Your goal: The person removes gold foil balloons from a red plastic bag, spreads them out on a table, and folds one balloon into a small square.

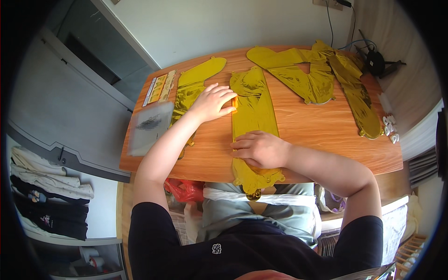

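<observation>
A flat, uninflated gold foil balloon (255, 114) lies lengthwise on the table in front of me, its near end hanging over the front edge. My left hand (213, 103) is at its left edge, with thumb and fingers closed on a small orange piece (234, 103) whose kind I cannot make out. Across the balloon's nearer part rests my right hand (262, 148), palm down with fingers laid on the foil. Partly under my left forearm is another gold foil balloon (204, 70).
More flat gold foil balloons (298, 77) lie at the far right of the wooden table (308, 128). Clear plastic sheets (150, 128) and a printed card (156, 89) are at the left. Small white pieces (389, 126) sit along the right edge, near a black device with cables (375, 63).
</observation>
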The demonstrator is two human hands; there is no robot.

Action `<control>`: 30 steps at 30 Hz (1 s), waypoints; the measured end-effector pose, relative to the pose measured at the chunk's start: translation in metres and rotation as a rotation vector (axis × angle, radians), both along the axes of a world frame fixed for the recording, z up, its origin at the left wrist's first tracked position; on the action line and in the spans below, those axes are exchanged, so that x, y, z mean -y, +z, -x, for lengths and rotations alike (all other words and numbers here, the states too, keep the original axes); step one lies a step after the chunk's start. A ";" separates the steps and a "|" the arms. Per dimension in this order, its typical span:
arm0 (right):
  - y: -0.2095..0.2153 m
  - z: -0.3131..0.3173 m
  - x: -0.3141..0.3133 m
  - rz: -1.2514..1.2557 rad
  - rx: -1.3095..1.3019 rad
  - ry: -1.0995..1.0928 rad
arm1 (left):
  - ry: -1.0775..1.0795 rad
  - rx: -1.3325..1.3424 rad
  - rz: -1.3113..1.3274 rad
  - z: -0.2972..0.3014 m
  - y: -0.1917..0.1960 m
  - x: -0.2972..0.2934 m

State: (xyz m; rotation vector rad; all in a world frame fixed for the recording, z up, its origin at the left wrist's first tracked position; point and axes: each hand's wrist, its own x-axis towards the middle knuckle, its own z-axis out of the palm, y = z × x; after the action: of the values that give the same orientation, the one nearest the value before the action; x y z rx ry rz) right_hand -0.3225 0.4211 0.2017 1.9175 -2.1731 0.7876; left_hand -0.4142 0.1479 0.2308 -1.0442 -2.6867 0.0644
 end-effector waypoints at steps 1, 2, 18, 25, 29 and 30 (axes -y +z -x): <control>-0.001 0.000 -0.001 -0.001 0.003 0.000 | 0.002 -0.018 0.032 0.001 0.001 -0.001; 0.001 0.000 0.000 -0.012 -0.009 0.001 | 0.005 -0.016 0.033 0.002 0.001 0.001; 0.001 -0.002 0.001 -0.019 -0.087 -0.003 | 0.228 0.454 0.244 -0.022 0.048 -0.036; 0.005 -0.004 -0.001 -0.053 -0.072 -0.021 | 0.330 0.460 0.285 -0.046 0.061 -0.055; 0.002 0.000 0.002 0.007 -0.125 0.003 | -0.154 0.492 -0.218 -0.058 0.027 -0.059; 0.002 0.001 0.003 0.038 -0.154 0.016 | -0.153 0.492 -0.221 -0.057 0.016 -0.058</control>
State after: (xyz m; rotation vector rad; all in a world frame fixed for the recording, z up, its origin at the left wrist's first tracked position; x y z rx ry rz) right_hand -0.3231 0.4186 0.2034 1.9113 -2.0413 0.6548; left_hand -0.3575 0.2062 0.2467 -1.3265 -2.9229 -0.5772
